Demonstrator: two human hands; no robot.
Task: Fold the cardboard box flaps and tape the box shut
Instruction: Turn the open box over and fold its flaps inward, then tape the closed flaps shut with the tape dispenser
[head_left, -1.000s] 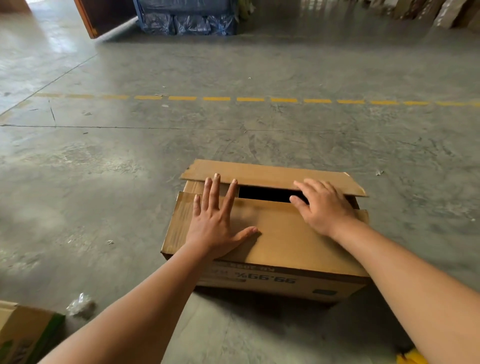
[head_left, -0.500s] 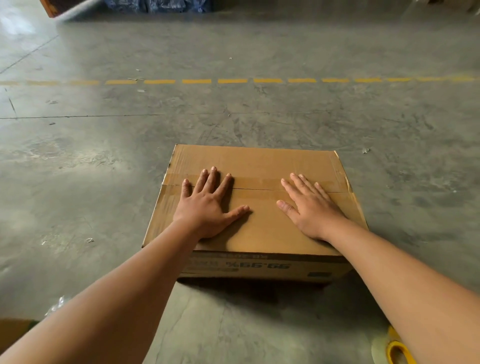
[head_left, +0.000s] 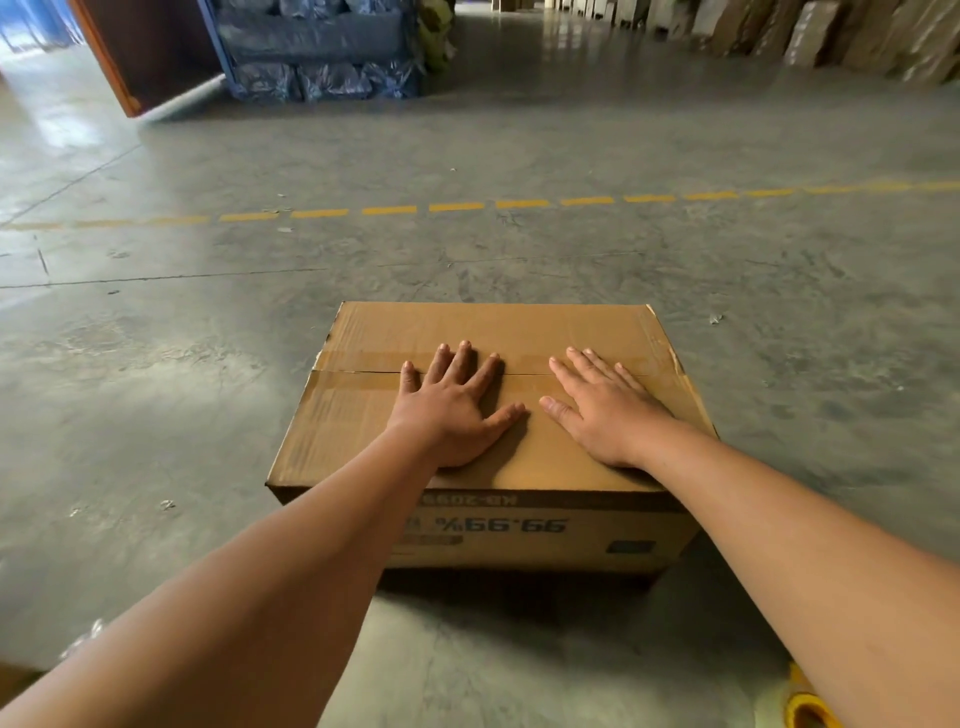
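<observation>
Grey polished concrete floor (head_left: 675, 130), scuffed and crossed by thin joint lines. The cardboard box (head_left: 363, 426) stands directly on it, flaps down. Beyond the box, a dashed yellow line (head_left: 389, 210) runs across the floor. Far beyond and left of the box stand blue wrapped bundles (head_left: 322, 78); far beyond and right, leaning cardboard sheets (head_left: 857, 36). Near and right of the box lies a yellow tape roll (head_left: 808, 706), partly hidden.

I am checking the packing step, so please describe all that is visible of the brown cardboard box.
The brown cardboard box stands on the grey concrete floor. Its two top flaps lie flat, meeting at a middle seam with old tape marks. The near side shows upside-down print. The left hand and right hand press flat on top.
</observation>
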